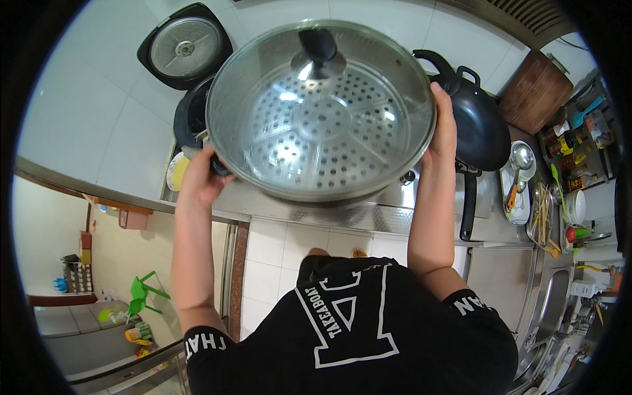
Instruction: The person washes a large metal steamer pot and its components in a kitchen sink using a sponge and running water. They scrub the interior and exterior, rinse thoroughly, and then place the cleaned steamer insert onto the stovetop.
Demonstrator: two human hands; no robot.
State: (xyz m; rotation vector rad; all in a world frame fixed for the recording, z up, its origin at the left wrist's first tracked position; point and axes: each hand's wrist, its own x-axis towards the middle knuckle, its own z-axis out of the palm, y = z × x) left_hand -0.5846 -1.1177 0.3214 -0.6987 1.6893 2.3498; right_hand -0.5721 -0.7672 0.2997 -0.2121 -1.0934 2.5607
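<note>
Both of my hands hold a large round metal steamer pot (321, 193) by its sides, above the steel counter. A glass lid (232, 98) with a black knob (318, 44) covers it, and a perforated steamer tray (323, 118) shows through the glass. My left hand (202, 173) grips the black side handle (218, 167) at the pot's left. At the right rim is my right hand (441, 123), its thumb up along the edge; the handle on that side is hidden. Right beside that hand sits a black wok (479, 128) with a long handle.
An open rice cooker (187, 111) and a yellow-and-white plate (177, 170) are at the left. Along the right stand a wooden cutting board (537, 93), an oval dish with ladles (519, 210), a chopstick basket (540, 217), a condiment rack (577, 153) and a sink (553, 301).
</note>
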